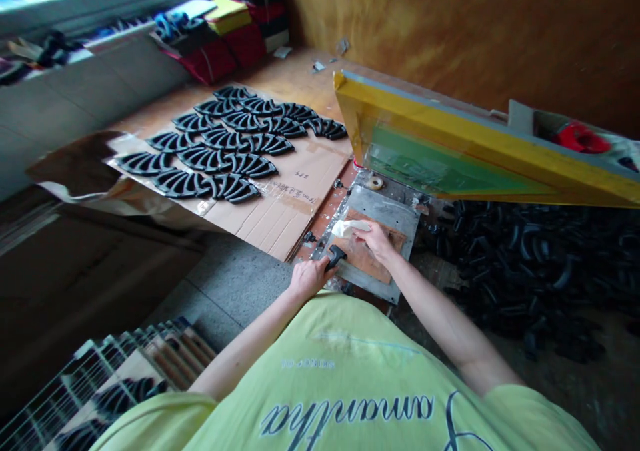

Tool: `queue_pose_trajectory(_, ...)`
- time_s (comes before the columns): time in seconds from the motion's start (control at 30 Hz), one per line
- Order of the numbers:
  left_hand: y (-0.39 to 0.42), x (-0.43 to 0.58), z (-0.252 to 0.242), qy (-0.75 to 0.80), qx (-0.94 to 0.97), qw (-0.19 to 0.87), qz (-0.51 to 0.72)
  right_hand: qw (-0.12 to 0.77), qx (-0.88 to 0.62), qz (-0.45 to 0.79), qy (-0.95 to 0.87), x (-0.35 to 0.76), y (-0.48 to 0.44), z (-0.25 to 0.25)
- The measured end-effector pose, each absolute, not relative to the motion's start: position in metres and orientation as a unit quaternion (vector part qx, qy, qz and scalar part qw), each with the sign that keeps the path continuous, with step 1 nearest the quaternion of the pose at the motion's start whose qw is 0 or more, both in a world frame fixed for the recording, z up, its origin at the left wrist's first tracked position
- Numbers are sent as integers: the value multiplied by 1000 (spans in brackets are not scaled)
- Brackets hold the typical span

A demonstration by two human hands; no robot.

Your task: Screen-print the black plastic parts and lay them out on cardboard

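Observation:
My left hand [309,279] is closed around a small black plastic piece [336,256] with a widened end, near the front left of a metal plate [407,228]. In my right hand [376,240] is a crumpled white cloth [347,228], pinched above the brown pad [367,261] fixed on that plate. Cloth and black piece are apart from each other. Behind the plate, a screen-printing frame [450,141] with yellow tape edges and green mesh stands tilted up.
Rows of similar black pieces [225,161] lie on cardboard [280,228] to the left. A large heap of black pieces [530,258] is at the right. A tape roll [375,182] sits behind the plate. A wire rack [65,384] stands at lower left.

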State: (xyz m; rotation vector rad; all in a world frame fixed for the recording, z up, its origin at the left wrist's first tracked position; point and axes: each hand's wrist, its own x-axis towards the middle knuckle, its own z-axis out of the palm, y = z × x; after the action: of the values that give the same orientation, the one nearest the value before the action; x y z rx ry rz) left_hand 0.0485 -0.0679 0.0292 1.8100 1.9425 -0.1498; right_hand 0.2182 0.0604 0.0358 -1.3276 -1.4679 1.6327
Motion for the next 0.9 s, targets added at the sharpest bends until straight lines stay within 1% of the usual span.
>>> queue_pose_trajectory(0.07,-69,47,30,699,680,213,-65,293,-458,662,-515,227,54,43)
queue_pose_trajectory(0.17,-71,43,33,684,701,194,-43,273,-439,719,-465,234,41,50)
queue_pose_trajectory(0.23,-73,42,36,676,712,188,-24,259,-432,734,-455,236,34,53)
queue_pose_trajectory(0.33,-73,42,42,664,725,184,-7,232,-400,736,-493,236,28,53)
queue_pose_trajectory(0.57,-72,42,49,627,756,190,14,176,-415,668,-592,233,30,46)
queue_pose_trajectory(0.67,-73,39,46,611,770,179,24,167,-432,595,-657,231,31,47)
queue_pose_trajectory(0.8,-76,39,42,602,787,127,52,197,-445,481,-729,219,37,52)
queue_pose_trajectory(0.9,-77,44,44,564,815,85,104,246,-458,453,-724,207,46,53)
